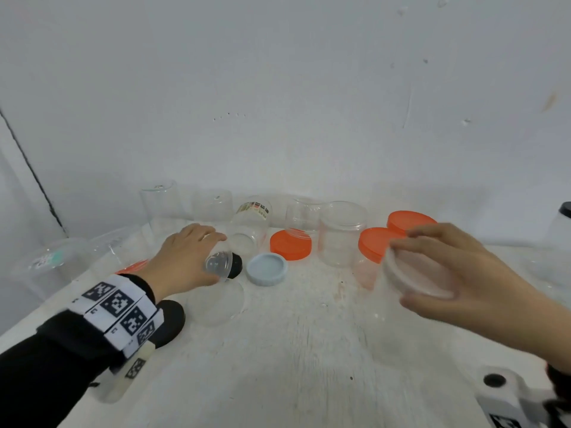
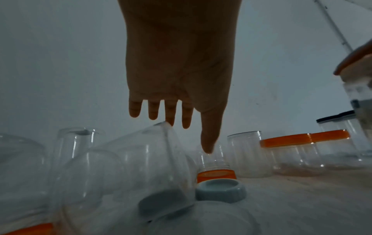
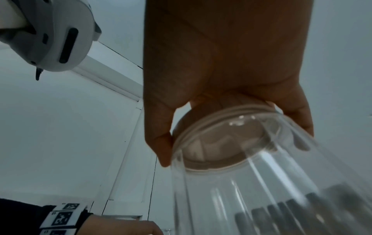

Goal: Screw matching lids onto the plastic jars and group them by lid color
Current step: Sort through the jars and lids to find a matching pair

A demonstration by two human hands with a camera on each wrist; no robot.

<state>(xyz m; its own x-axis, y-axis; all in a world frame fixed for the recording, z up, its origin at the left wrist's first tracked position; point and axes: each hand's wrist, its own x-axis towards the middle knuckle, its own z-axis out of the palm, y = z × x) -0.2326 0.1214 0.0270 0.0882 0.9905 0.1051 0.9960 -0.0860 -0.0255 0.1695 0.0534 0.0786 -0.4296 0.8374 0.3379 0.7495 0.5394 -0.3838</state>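
My right hand (image 1: 403,271) grips a white lid (image 1: 423,273) that sits on a clear jar (image 3: 251,182), held tilted above the table's right side. My left hand (image 1: 210,242) reaches over a small clear jar (image 1: 217,264) that leans on its black lid (image 1: 236,265). In the left wrist view the fingers (image 2: 170,114) hang straight, and one tip touches the jar's raised base (image 2: 161,125). A loose light blue lid (image 1: 267,268) lies just right of it. Orange lids (image 1: 290,244) (image 1: 380,242) (image 1: 411,222) lie further right, among open clear jars (image 1: 343,233).
Several clear jars (image 1: 160,199) line the back wall; one with a label (image 1: 253,211) lies on its side. A loose black lid (image 1: 170,322) lies beside my left wrist. A black-lidded jar (image 1: 562,227) stands far right. The white table (image 1: 293,366) shows bare wood near me.
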